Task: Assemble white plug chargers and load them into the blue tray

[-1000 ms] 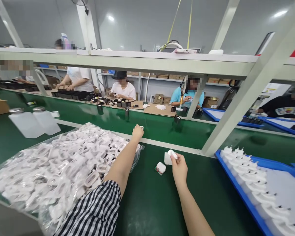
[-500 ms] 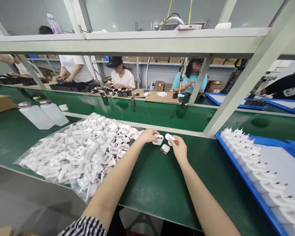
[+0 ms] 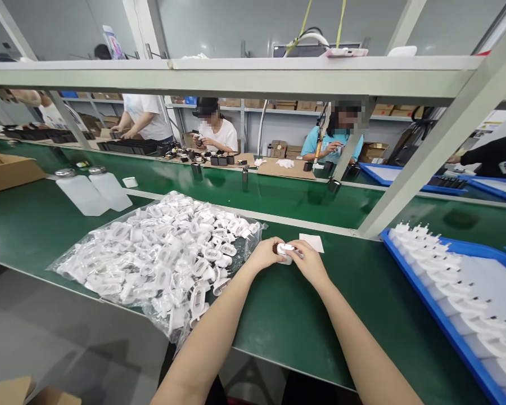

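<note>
Both hands meet over the green bench around one white plastic charger housing [image 3: 285, 251]. My left hand [image 3: 266, 253] is closed on its left side, and my right hand [image 3: 310, 260] grips the right side with the thumb against it. Fingers hide much of the piece, so I cannot tell how its parts sit together. Just behind my right hand lies a flat white square [image 3: 312, 243]. To the left, a clear plastic bag [image 3: 253, 239] is spread out under a heap of loose white plastic housings [image 3: 160, 247].
On the right, a blue tray [image 3: 409, 281] holds a row of white plug chargers [image 3: 451, 287]. Two white bottles [image 3: 82, 191] stand at the left near a cardboard box [image 3: 12, 171]. A slanted post [image 3: 409, 163] rises from the bench; co-workers sit beyond.
My hands were apart, each with a white piece and a small white part on the bench between them. They have come together on one housing. The white square behind my right hand now shows.
</note>
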The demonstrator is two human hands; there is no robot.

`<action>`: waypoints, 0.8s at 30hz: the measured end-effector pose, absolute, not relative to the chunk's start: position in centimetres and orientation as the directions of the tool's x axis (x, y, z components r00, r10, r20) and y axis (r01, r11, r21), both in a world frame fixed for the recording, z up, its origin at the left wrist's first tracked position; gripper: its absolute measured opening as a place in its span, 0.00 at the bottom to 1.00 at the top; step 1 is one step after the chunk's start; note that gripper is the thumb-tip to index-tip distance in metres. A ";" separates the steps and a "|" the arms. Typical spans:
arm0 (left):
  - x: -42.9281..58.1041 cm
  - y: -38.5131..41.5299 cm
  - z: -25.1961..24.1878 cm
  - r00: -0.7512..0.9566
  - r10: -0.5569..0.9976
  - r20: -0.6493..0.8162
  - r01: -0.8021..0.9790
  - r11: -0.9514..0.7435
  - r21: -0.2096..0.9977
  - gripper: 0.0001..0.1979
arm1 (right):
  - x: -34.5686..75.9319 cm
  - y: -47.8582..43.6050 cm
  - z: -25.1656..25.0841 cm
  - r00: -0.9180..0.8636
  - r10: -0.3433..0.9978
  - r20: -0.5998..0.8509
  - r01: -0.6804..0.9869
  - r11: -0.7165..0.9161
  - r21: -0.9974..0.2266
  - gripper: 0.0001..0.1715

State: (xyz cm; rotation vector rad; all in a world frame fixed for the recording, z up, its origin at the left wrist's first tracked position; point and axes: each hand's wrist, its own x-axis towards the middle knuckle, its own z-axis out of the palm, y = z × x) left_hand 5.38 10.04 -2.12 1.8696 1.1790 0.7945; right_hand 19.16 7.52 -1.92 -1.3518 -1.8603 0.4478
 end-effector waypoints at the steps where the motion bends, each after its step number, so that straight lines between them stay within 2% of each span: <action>1: 5.4 10.0 -2.1 0.374 0.922 0.100 0.451 -0.276 0.849 0.17 | 19.2 7.5 -1.8 -0.145 0.915 0.377 0.651 0.375 -0.660 0.10; 5: 5.3 9.7 -1.8 0.362 0.926 0.110 0.533 -0.302 0.790 0.18 | 19.5 7.6 -1.6 -0.179 0.923 0.341 0.687 0.366 -0.628 0.11; 11: 5.4 9.4 -1.0 0.384 0.915 0.123 0.759 -0.388 0.522 0.15 | 19.3 7.7 -1.2 -0.160 0.959 0.234 0.758 0.271 -0.593 0.12; 13: 5.3 9.3 -0.7 0.404 0.910 0.092 0.778 -0.394 0.488 0.14 | 19.1 7.7 -0.9 -0.160 0.970 0.182 0.794 0.236 -0.561 0.10; 19: 4.8 9.5 -0.1 0.488 0.873 0.022 0.743 -0.428 0.515 0.11 | 19.3 7.8 0.2 -0.222 0.972 0.075 0.851 0.231 -0.472 0.07; 24: 4.6 10.0 -0.2 0.461 0.887 -0.001 0.649 -0.337 0.682 0.12 | 19.3 7.9 1.2 -0.232 0.972 -0.048 0.888 0.191 -0.418 0.10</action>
